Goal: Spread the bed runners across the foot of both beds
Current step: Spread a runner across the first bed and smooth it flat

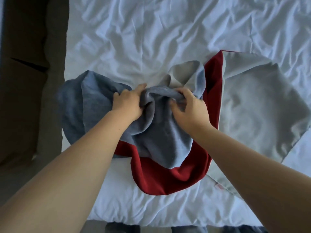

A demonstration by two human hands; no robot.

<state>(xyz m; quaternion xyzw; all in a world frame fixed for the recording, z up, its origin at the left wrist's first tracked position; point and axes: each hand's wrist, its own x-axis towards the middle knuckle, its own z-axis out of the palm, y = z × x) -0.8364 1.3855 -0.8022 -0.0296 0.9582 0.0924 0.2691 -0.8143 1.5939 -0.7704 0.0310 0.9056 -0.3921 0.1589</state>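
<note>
A white, creased bed (151,31) fills the head view, with dark floor (25,81) along its left side. On the bed near its foot lies a bunched blue-grey runner (161,137), piled on top of a red runner (168,179). The blue-grey runner is crumpled, so its long axis is hard to read; its bulk runs roughly across the bed, with one lobe reaching left of the hands toward the bed's edge. The red runner shows its pale grey underside (252,106) to the right of the blue-grey runner, and a red band curves from below the pile up its right side. The left hand (127,103) is clenched on a fold of the blue-grey runner. The right hand (190,108), just right of it, pinches a ridge of the same cloth between thumb and fingers.
</note>
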